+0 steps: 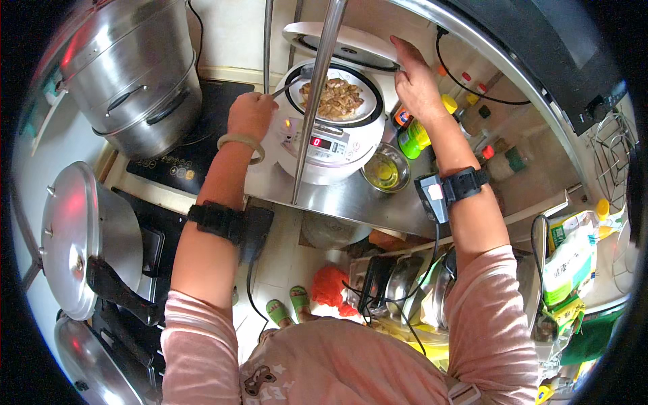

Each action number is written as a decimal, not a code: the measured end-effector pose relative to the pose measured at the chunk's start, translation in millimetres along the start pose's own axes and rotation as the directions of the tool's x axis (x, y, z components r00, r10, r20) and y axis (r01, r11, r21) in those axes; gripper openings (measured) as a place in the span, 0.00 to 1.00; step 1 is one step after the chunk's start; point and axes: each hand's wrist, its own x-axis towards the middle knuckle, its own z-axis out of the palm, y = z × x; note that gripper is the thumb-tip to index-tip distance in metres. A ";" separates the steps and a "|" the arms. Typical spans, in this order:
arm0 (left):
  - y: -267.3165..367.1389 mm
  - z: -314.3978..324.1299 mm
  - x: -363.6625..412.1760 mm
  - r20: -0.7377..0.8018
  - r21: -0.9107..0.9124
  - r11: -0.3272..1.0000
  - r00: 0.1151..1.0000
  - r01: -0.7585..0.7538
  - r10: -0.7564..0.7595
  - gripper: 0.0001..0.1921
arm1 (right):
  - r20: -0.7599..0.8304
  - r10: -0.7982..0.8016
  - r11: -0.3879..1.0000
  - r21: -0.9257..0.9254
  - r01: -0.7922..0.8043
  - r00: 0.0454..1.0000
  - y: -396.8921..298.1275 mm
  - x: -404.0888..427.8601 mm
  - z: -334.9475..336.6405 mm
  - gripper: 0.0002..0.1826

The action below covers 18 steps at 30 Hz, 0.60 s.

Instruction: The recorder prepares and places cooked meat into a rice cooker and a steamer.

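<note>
A white rice cooker [331,169] stands with its lid [344,43] raised and its red display lit. Inside its round opening sits a white plate [341,76] heaped with brown pieces of food [336,98], possibly meat. My left hand [249,115] grips the thin handle of a metal utensil [284,89], probably a spoon; its head is over the plate's left edge, partly behind a metal post. My right hand [416,81] rests against the right edge of the lid, thumb and fingers apart.
Metal posts [319,91] rise in front of the cooker. A metal bowl [386,168] of yellowish liquid and several bottles [412,139] stand to its right. At left are a tall steel steamer [136,86] on a black induction cooktop [228,93] and a pressure cooker [76,238].
</note>
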 end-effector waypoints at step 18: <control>-16.1 -31.4 -57.9 0.020 -0.596 0.801 0.998 0.057 -0.057 0.17 | 0.039 0.202 0.910 0.362 -0.202 0.979 26.0 21.9 -11.8 0.32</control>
